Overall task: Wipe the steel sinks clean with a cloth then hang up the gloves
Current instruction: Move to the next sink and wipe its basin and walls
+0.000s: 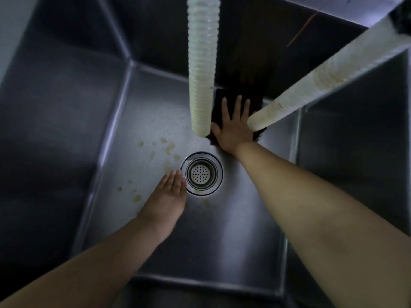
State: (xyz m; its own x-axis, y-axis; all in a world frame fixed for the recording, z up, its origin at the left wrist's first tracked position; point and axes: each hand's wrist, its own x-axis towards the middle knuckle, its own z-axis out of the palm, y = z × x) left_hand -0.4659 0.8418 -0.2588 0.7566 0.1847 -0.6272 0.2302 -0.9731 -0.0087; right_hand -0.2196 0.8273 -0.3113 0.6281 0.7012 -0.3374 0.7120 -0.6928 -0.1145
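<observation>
Cloth (222, 107) lies flat at the sink (66, 107) floor's far edge, between two hoses, under the right hand (234, 127), fingers spread straight; left hand (170, 194) rests flat, fingers released, beside the drain (201, 173).

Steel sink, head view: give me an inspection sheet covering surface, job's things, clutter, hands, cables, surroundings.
Surface: steel sink floor carries yellowish stains left of and around the drain strainer.
Job's things: dark cloth lies flat at the far wall; gloves nothing seen.
Clutter: nothing seen.
Hands: right hand presses on the cloth with fingers spread; left hand, fingers straight, is beside the strainer and holds nothing.
Cables: none; two pale ribbed hoses hang into the basin, the second slanting from the right.
Surroundings: second basin to the right, dim light.
</observation>
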